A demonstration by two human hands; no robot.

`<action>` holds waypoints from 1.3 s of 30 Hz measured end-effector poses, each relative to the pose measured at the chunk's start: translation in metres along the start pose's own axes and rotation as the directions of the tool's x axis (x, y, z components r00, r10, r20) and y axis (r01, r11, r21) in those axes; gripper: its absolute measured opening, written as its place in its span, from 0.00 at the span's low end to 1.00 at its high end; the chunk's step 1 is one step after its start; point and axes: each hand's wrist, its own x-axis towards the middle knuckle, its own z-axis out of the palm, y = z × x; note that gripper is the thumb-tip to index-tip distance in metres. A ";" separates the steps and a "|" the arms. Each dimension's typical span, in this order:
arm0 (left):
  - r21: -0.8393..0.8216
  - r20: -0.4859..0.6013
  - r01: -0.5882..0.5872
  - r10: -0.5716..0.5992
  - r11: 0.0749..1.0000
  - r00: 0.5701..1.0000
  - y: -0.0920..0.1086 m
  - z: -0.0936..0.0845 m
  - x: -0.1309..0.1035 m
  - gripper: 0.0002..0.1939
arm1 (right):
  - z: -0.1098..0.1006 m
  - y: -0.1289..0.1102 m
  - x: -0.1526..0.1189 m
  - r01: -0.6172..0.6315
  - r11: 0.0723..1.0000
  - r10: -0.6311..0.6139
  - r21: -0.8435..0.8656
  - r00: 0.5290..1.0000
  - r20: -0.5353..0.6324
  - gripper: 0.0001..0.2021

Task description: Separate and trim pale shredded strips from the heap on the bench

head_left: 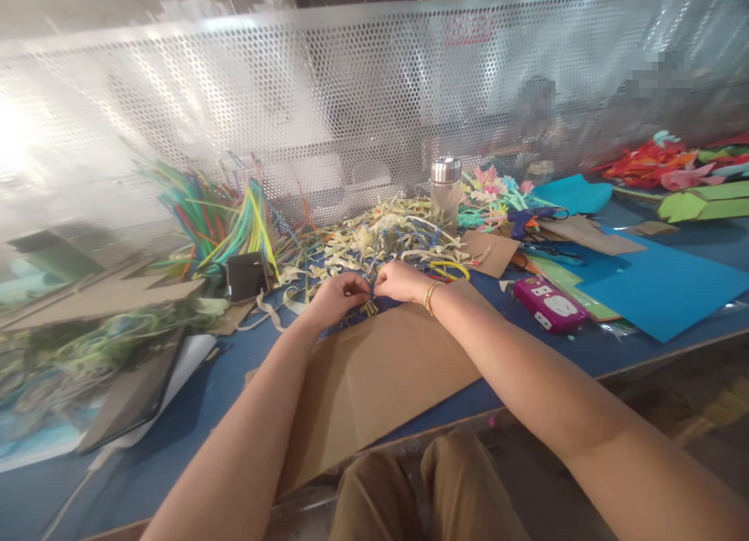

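Observation:
My left hand [340, 297] and my right hand [399, 282] nearly meet at the back edge of a brown cardboard sheet [380, 369]. Fingers of both hands are pinched together around something small and dark that I cannot make out. A gold bracelet [430, 297] circles my right wrist. Just beyond the hands lies a heap of pale, curled strips [380, 233] with some blue bits in it.
A steel-capped bottle [445, 193] stands behind the heap. Coloured stems [228, 221] and a black box [246, 277] are at left. To the right lie a purple device [550, 303] and blue sheets [661, 283]. A perforated metal screen [374, 96] runs behind.

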 end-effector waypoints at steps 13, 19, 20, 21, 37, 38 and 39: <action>-0.085 0.040 -0.006 0.009 0.996 0.999 0.001 0.001 -0.001 0.08 | 0.002 0.002 0.001 0.011 1.000 -0.011 -0.006 1.000 -0.003 0.09; -0.088 0.030 0.043 -0.041 0.995 0.999 0.002 0.001 -0.002 0.08 | 0.001 0.001 0.001 0.003 1.000 -0.003 -0.001 1.000 -0.003 0.08; -0.091 0.033 0.048 -0.045 0.995 0.998 0.002 0.001 -0.002 0.08 | 0.001 0.000 0.000 0.000 1.000 0.000 -0.001 1.000 -0.003 0.08; -0.097 0.037 0.052 -0.049 0.994 0.998 0.002 0.001 -0.002 0.09 | 0.001 0.000 0.000 0.000 1.000 0.000 -0.002 1.000 -0.004 0.08; 0.007 0.038 0.058 -0.058 0.998 0.998 0.005 -0.020 -0.006 0.10 | -0.024 -0.010 -0.009 0.062 0.976 -0.033 -0.207 0.990 0.139 0.11; 0.022 0.038 0.049 -0.050 0.999 0.998 0.006 -0.021 -0.007 0.09 | -0.026 -0.011 -0.011 0.060 0.971 -0.022 -0.232 0.986 0.163 0.11; 0.040 0.040 0.039 -0.040 0.998 0.998 0.006 -0.021 -0.007 0.09 | -0.027 -0.012 -0.012 0.059 0.963 -0.011 -0.262 0.983 0.182 0.11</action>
